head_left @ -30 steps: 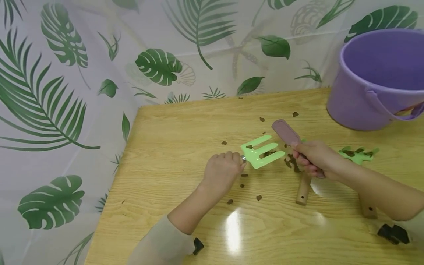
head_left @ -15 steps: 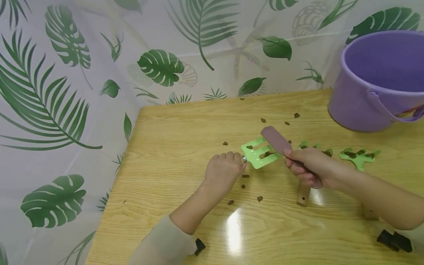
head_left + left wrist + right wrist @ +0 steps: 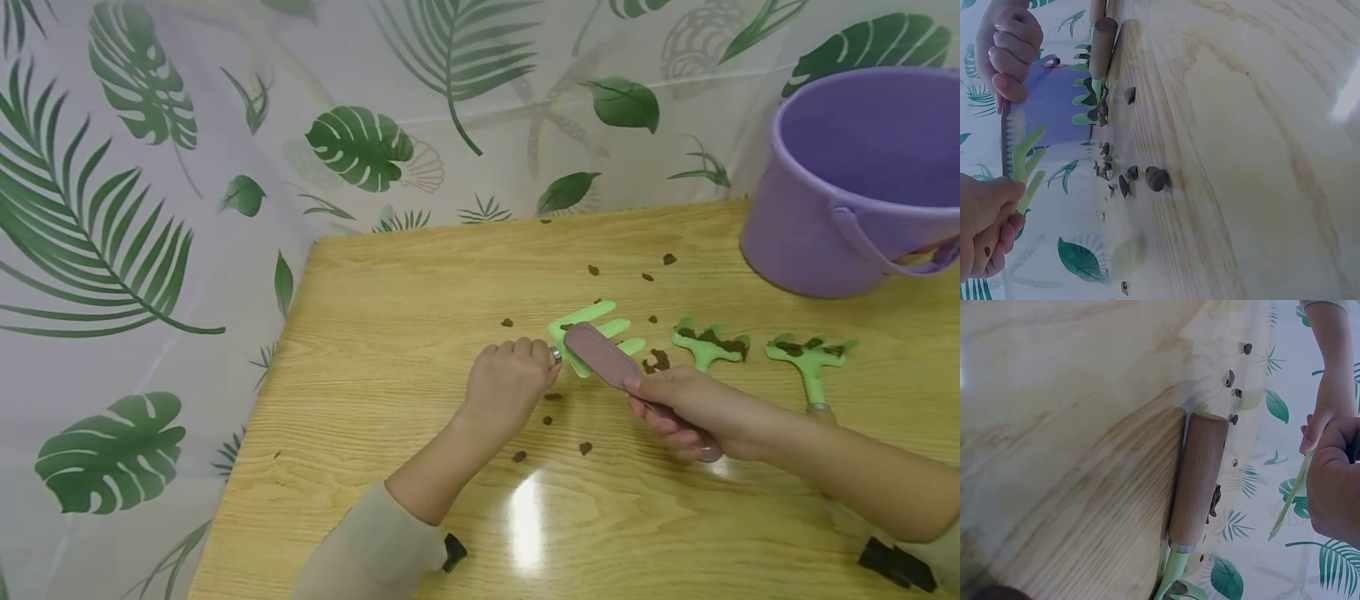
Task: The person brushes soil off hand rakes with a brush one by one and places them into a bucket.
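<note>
My left hand (image 3: 510, 383) grips the wooden handle (image 3: 987, 245) of a light green garden hand fork (image 3: 589, 313), whose tines point right, held above the table. In my right hand (image 3: 697, 412) is a mauve brush (image 3: 600, 352) with pale bristles (image 3: 1016, 134) facing the fork. The brush overlaps the base of the fork's tines in the head view, hiding part of it. Just right of the tines lies a small heap of brown soil bits (image 3: 656, 361) on the table.
Two small green rakes, one nearer (image 3: 705, 343) and one farther right (image 3: 810, 358), lie with dirt on their heads. A purple bucket (image 3: 810, 225) stands at the back right. Brown crumbs (image 3: 586, 448) dot the wooden table (image 3: 375, 333). A leaf-print sheet (image 3: 450, 183) hangs behind.
My right hand has drawn the brush left and toward me, from beyond the tine tips to over the fork's head. My left hand holds the fork almost still.
</note>
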Demonstrator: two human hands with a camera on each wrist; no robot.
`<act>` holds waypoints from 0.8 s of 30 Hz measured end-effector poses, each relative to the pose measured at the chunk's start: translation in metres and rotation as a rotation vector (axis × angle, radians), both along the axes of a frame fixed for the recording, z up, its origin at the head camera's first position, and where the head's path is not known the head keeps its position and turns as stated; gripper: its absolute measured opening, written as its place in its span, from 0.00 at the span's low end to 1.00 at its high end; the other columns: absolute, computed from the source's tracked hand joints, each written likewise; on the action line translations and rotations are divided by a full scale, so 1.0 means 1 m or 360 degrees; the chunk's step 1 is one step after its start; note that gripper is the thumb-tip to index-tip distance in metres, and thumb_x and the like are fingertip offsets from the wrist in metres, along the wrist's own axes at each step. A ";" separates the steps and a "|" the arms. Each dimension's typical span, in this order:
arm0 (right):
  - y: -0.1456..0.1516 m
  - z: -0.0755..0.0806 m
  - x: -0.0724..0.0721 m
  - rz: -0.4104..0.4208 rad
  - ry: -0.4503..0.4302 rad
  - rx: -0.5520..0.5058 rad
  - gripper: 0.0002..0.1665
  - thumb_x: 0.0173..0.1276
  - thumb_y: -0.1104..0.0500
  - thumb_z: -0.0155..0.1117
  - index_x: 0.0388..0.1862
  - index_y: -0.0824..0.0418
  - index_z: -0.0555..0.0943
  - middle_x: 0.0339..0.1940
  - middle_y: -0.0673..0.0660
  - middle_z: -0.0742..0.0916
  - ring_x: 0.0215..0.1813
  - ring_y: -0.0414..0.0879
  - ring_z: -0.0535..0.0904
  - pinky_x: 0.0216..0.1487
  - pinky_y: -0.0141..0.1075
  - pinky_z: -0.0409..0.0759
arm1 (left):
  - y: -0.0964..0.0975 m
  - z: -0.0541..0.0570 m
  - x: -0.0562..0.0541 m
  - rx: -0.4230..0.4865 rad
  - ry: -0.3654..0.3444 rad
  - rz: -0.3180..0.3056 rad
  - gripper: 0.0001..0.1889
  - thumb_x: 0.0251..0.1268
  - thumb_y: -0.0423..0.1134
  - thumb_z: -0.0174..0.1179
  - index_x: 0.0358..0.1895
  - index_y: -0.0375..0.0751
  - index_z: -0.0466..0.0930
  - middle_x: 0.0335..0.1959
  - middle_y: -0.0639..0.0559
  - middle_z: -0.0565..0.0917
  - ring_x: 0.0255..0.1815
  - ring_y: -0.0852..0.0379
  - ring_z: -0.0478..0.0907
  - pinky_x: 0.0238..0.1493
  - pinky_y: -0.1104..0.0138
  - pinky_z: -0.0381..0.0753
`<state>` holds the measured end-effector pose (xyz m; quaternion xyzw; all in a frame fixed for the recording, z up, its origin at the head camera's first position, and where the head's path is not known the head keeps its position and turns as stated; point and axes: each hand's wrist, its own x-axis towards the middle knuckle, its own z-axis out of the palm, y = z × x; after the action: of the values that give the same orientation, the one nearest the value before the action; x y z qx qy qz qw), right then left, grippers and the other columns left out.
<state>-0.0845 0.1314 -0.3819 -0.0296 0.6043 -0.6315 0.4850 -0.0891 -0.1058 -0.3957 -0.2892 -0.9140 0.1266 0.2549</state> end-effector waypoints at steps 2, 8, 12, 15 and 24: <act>-0.002 -0.001 -0.001 -0.0009 0.0042 0.0031 0.21 0.77 0.46 0.43 0.29 0.60 0.67 0.13 0.46 0.67 0.11 0.35 0.58 0.11 0.26 0.59 | 0.001 0.001 0.001 -0.0017 -0.0008 -0.0008 0.19 0.64 0.54 0.59 0.19 0.47 0.75 0.13 0.60 0.73 0.13 0.67 0.56 0.13 0.78 0.54; -0.007 0.000 -0.004 -0.0035 0.0090 0.0107 0.23 0.76 0.44 0.43 0.29 0.60 0.68 0.12 0.46 0.67 0.10 0.35 0.59 0.11 0.27 0.60 | 0.003 0.004 0.006 -0.0073 -0.0020 -0.0032 0.18 0.66 0.55 0.55 0.24 0.47 0.78 0.16 0.59 0.76 0.14 0.68 0.66 0.13 0.79 0.61; -0.010 0.002 -0.008 -0.0084 0.0105 0.0170 0.23 0.76 0.44 0.43 0.27 0.60 0.68 0.11 0.46 0.66 0.10 0.35 0.59 0.10 0.27 0.59 | 0.005 0.003 0.008 -0.0070 0.0025 -0.0067 0.18 0.66 0.55 0.55 0.29 0.45 0.81 0.18 0.58 0.80 0.15 0.68 0.71 0.14 0.79 0.67; -0.013 0.004 -0.011 -0.0115 0.0088 0.0211 0.24 0.76 0.44 0.43 0.27 0.60 0.68 0.11 0.46 0.66 0.10 0.35 0.58 0.10 0.26 0.59 | 0.006 0.001 0.008 -0.0087 0.0064 -0.0076 0.19 0.67 0.56 0.54 0.31 0.44 0.82 0.19 0.58 0.81 0.16 0.68 0.74 0.14 0.79 0.68; -0.013 0.005 -0.026 -0.0162 0.0122 0.0264 0.23 0.77 0.46 0.41 0.28 0.60 0.69 0.12 0.46 0.68 0.11 0.35 0.60 0.12 0.26 0.61 | 0.017 0.000 0.015 -0.0101 0.0059 -0.0141 0.16 0.68 0.53 0.54 0.28 0.48 0.79 0.16 0.60 0.77 0.15 0.68 0.70 0.13 0.79 0.64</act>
<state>-0.1106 0.1180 -0.3764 0.0174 0.6734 -0.6015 0.4295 -0.0744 -0.0891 -0.3956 -0.3350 -0.8909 0.1495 0.2679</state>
